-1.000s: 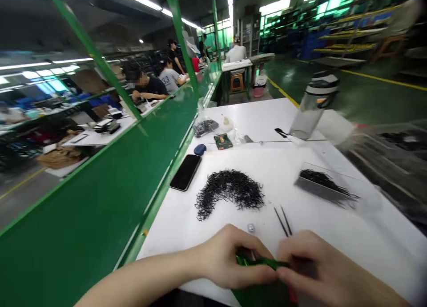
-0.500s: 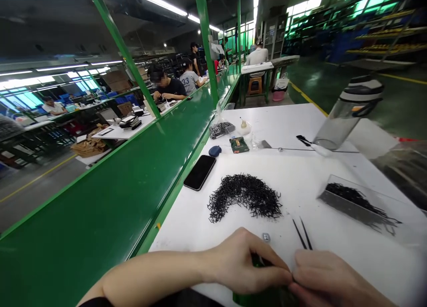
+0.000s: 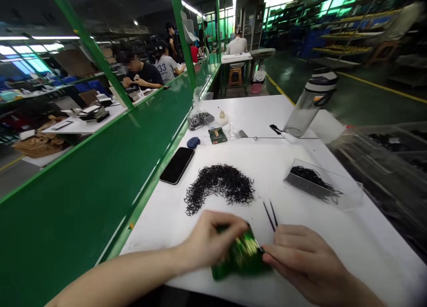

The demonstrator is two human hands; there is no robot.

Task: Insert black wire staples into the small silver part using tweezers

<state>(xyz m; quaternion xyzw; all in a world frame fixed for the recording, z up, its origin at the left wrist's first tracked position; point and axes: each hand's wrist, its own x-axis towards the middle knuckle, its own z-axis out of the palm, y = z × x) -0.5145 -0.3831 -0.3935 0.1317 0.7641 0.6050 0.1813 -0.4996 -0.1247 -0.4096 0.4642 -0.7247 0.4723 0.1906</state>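
Left hand (image 3: 211, 240) and right hand (image 3: 305, 256): fingers grasping the green packet (image 3: 248, 256) at the counter's (image 3: 156, 224) near edge; opening unconfirmed. Black pieces (image 3: 218, 180) lie loose, ungathered.

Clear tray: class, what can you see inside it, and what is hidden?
Thin black pieces lie heaped in the clear tray. What lies under the top pieces is covered and cannot be seen.

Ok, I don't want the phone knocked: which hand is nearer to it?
Left. The left hand is on the near side of the phone, right of it; the right hand is farther right, past the green packet.
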